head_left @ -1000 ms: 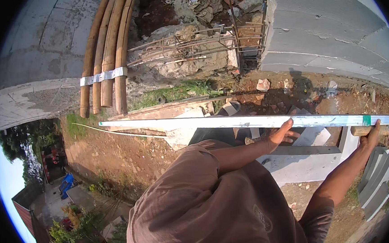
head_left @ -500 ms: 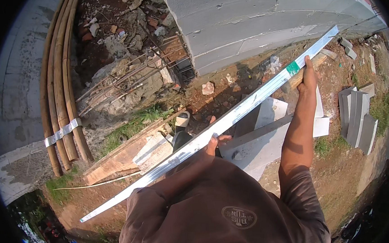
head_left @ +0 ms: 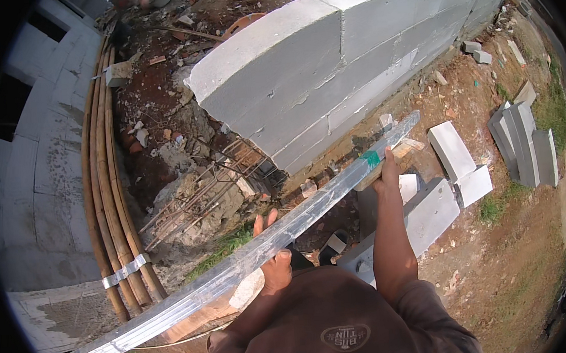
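Swung nearer parallel than half a second ago to the large pale-grey block wall (head_left: 283, 91) at twelve o'clock, the long silvery rectangular metal bar (head_left: 321, 201) slants from eight to two. Left hand (head_left: 276, 273), half-curled, cups it; right hand (head_left: 388, 173), underside fingers hidden, grips beside the bright-green band (head_left: 370, 158). I'd keep both holds wide, watching the longer left overhang.

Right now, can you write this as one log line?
left hand: holding long silvery bar | right hand: holding bar beside green band | nearby: grey block wall, bamboo poles
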Available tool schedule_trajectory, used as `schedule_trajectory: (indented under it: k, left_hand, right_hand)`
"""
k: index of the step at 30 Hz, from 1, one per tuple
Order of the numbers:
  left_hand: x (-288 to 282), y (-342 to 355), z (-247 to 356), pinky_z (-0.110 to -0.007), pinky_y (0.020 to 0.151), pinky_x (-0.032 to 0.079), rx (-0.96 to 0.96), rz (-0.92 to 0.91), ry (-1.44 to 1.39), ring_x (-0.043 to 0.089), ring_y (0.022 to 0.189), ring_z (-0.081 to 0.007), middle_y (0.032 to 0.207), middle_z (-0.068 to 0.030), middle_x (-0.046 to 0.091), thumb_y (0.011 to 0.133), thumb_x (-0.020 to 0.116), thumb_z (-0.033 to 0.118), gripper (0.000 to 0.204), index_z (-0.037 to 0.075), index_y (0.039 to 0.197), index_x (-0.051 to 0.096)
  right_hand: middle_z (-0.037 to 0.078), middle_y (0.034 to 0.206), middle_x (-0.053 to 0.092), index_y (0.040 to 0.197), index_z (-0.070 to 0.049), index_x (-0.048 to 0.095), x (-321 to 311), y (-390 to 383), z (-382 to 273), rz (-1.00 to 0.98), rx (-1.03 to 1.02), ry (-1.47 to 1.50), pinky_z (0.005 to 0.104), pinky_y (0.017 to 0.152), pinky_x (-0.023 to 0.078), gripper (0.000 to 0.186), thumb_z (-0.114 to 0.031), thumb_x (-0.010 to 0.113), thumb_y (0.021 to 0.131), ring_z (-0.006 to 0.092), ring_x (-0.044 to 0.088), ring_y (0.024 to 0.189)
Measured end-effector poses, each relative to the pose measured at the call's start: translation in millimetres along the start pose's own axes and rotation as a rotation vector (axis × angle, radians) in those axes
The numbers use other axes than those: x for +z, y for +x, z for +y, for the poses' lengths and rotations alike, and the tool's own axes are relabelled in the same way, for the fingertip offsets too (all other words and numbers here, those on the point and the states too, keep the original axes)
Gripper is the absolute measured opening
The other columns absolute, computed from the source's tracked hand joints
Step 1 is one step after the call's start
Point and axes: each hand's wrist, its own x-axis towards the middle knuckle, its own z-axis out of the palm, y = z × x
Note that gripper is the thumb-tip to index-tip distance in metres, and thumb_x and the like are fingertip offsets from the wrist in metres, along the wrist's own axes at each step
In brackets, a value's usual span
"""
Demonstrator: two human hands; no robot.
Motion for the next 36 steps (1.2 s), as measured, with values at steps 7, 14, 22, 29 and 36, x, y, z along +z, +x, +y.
schedule_trajectory:
  k: [7, 14, 22, 29, 36]
  left_hand:
    - [55.6, 88.3, 36.5, -0.052, 0.098, 0.04, 0.27, -0.009, -0.007, 0.055, 0.111, -0.0384, 0.12, -0.0251, 0.052, 0.085, 0.06, 0.004, 0.045, 0.002, 0.122, 0.034]
    - [73.3, 181.6, 69.5, -0.035, 0.075, 0.057, 0.319, -0.075, 0.296, 0.064, 0.098, -0.029, 0.104, -0.019, 0.063, 0.086, 0.061, 0.012, 0.048, -0.006, 0.122, 0.035]
    - [96.2, 235.4, 22.0, -0.032, 0.081, 0.047, 0.266, -0.203, 0.527, 0.058, 0.089, -0.0192, 0.098, -0.0123, 0.061, 0.081, 0.07, 0.011, 0.037, -0.004, 0.108, 0.049]
    - [98.7, 260.7, -33.8, -0.032, 0.081, 0.046, 0.304, -0.344, 0.565, 0.058, 0.086, -0.0185, 0.096, -0.0118, 0.062, 0.08, 0.071, 0.012, 0.031, -0.003, 0.101, 0.054]
    - [103.8, 269.9, -55.4, -0.031, 0.078, 0.047, 0.282, -0.465, 0.519, 0.059, 0.083, -0.018, 0.092, -0.012, 0.063, 0.079, 0.07, 0.01, 0.033, -0.004, 0.102, 0.051]
  right_hand:
    - [0.015, 0.09, 0.058, 0.112, 0.004, 0.046, -14.7, -1.9, 49.0, 0.05, 0.008, 0.118, 0.0424, 0.067, 0.054, 0.048, -0.04, 0.051, 0.093, 0.0281, 0.063, 0.073]
    - [0.011, 0.07, 0.055, 0.1, 0.001, 0.045, -110.0, -77.0, 115.3, 0.227, 0.177, -0.287, 0.0342, 0.046, 0.05, 0.048, -0.044, 0.056, 0.089, 0.022, 0.059, 0.053]
    - [0.006, 0.063, 0.052, 0.091, 0.0, 0.049, -155.3, -116.3, 149.4, 0.14, 0.095, -0.53, 0.0289, 0.042, 0.048, 0.03, -0.025, 0.065, 0.085, 0.0152, 0.056, 0.046]
    - [0.006, 0.073, 0.059, 0.095, 0.001, 0.051, -105.7, -110.5, 105.4, 0.137, -0.145, -0.603, 0.0257, 0.048, 0.046, 0.03, -0.02, 0.067, 0.082, 0.0112, 0.056, 0.051]
    - [0.005, 0.074, 0.058, 0.105, 0.004, 0.05, -40.9, -110.9, 47.0, 0.168, -0.237, -0.71, 0.0257, 0.051, 0.045, 0.041, -0.02, 0.071, 0.079, 0.0103, 0.054, 0.055]
